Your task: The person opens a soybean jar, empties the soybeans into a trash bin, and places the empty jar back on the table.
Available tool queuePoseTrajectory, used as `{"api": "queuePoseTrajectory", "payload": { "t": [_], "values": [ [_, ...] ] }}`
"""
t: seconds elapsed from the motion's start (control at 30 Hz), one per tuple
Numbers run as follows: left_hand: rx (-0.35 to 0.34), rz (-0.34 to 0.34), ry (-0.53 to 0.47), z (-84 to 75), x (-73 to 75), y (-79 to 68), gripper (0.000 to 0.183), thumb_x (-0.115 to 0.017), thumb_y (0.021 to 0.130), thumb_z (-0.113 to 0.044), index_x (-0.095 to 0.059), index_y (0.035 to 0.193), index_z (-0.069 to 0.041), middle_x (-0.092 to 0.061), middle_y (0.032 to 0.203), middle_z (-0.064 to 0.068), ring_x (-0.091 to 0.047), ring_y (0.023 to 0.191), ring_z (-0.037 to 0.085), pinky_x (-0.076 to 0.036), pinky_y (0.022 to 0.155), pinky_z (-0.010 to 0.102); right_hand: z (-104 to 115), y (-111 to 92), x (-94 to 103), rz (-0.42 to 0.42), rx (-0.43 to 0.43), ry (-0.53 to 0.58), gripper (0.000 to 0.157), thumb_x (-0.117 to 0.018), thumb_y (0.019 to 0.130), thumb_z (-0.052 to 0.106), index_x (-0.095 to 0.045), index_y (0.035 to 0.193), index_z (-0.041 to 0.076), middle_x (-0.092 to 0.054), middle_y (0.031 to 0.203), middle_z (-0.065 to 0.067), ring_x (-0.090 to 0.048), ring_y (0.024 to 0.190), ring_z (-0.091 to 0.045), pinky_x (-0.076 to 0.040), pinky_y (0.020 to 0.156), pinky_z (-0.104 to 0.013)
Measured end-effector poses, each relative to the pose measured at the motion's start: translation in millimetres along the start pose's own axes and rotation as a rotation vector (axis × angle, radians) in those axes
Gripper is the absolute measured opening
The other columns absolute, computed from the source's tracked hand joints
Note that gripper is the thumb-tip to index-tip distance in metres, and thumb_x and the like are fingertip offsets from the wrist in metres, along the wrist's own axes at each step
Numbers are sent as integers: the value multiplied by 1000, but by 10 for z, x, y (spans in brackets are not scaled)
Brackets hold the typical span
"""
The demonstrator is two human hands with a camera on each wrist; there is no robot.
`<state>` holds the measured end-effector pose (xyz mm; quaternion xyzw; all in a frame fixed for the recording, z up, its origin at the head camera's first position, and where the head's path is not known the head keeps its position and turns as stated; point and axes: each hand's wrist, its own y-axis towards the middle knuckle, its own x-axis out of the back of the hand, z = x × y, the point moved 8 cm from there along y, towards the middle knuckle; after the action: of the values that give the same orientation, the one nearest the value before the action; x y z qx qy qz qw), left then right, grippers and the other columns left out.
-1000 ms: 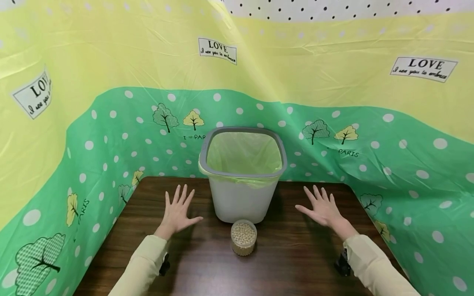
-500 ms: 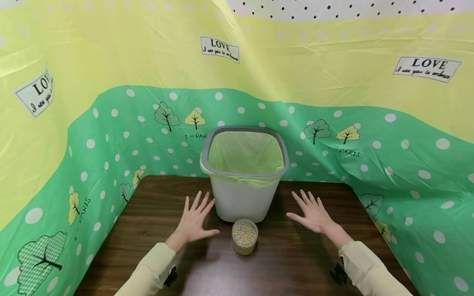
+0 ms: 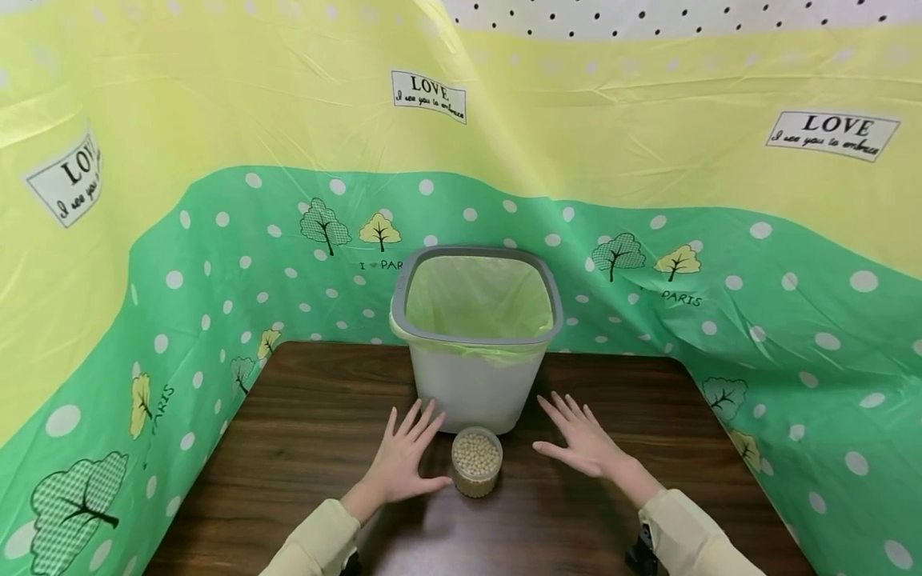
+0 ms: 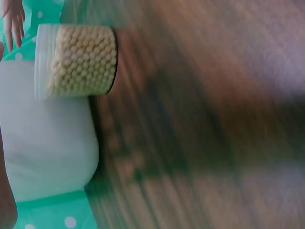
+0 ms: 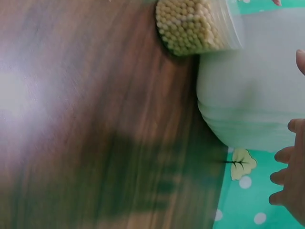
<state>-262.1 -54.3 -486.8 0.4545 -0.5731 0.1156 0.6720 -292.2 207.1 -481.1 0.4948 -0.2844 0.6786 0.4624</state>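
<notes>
A clear round jar [image 3: 475, 480] full of pale round beans [image 3: 476, 455] stands upright on the table, just in front of a bin. My left hand [image 3: 400, 464] is spread beside the jar's left side, its thumb tip close to the wall; whether it touches, I cannot tell. To the jar's right, a short gap away, hovers my right hand [image 3: 585, 445] with fingers spread and nothing held. The left wrist view shows the jar [image 4: 81, 59] near the upper left, and in the right wrist view the jar [image 5: 193, 26] is cut by the top edge.
The light grey bin [image 3: 471, 384] has a darker grey rim [image 3: 475, 339] and a light green liner bag [image 3: 475, 300]. It stands at the back of the dark wooden table [image 3: 317, 400]. A printed green and yellow curtain [image 3: 288, 160] encloses the table's back and sides.
Both hands have moved inward and toward the near side, closing in on the jar from left and right. The jar and the bin have stayed in place.
</notes>
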Motion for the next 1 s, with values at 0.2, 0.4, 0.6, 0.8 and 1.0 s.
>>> {"api": "queuePoseTrajectory", "payload": {
  "t": [0.2,0.4,0.6,0.8,1.0],
  "values": [
    [-23,29,-113,-138,-115,-1,92,-63,71,-61,-35,140,-7,-30,145,13,-31,130,34,-26,98,60,98,-26,-210,43,41,101,84,-56,82,54,-23,145,10,-21,147,-20,-18,132,-42,-15,101,-62],
    [34,78,-252,-198,-229,60,88,-56,76,-65,-36,139,-7,-38,141,12,-40,125,28,-37,96,47,153,-24,-462,22,48,309,90,-71,74,42,-26,143,4,-30,143,-21,-31,127,-40,-29,98,-57],
    [211,152,-390,-149,-412,126,93,-68,70,-58,-32,141,-9,-45,135,10,-46,118,24,-44,90,42,170,-30,-756,-19,-15,618,85,-74,75,21,-26,140,-2,-36,136,-28,-38,121,-44,-34,95,-56],
    [332,213,-543,-108,-557,153,98,-75,65,-51,-32,141,-8,-45,134,13,-48,116,28,-43,91,44,168,-36,-1002,-49,-113,849,78,-72,77,10,-28,140,-1,-37,135,-27,-37,121,-43,-35,94,-56],
    [377,239,-606,-76,-654,159,98,-79,60,-48,-36,138,-7,-51,128,10,-53,109,25,-45,87,40,279,9,-1116,-60,-12,855,78,-76,71,5,-33,136,-4,-43,130,-25,-40,120,-40,-37,94,-52]
  ]
}}
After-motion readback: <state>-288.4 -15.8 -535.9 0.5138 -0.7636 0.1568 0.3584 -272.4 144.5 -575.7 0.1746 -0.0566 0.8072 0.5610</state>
